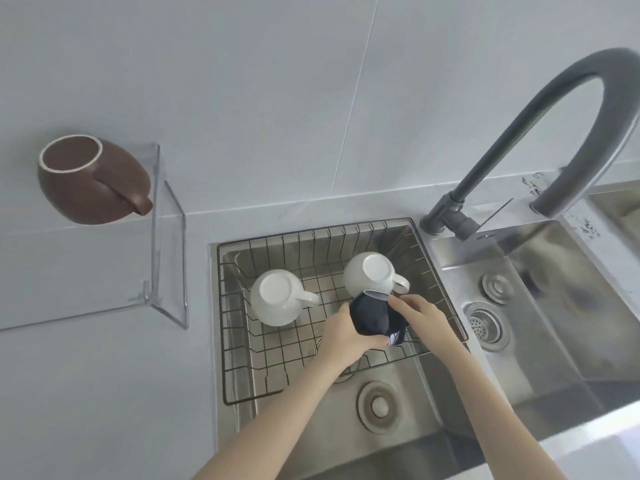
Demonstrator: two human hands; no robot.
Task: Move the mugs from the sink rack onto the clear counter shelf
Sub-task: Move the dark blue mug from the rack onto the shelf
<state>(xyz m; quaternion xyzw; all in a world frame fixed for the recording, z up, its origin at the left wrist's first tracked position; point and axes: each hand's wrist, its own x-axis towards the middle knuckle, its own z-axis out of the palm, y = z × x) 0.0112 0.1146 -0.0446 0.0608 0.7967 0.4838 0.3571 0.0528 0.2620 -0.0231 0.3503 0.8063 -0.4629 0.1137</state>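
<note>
A: What have the hands got?

B: Both are on the dark navy mug [375, 318]. The left hand [346, 332] is wrapped round its lower side, fingers curled under and pressed to the body. The right hand [420, 313] pinches it up near the pale rim, fingertips closed on the edge.

A: And where is that mug?

B: Tilted, over the front right part of the wire sink rack [242, 341]. I can't tell whether it rests on the wires or is lifted clear.

A: The others?

B: Two white mugs sit upside down in the rack: one [277, 296] to the left, handle pointing right, one [370, 273] just behind the navy mug, nearly touching it. A brown mug [88, 181] stands on the clear counter shelf [166, 254], well to the left.

A: Any writing?

B: None readable on the mugs. There's a small mark on the steel ledge below the grey tap [519, 133], too blurred to read.
</note>
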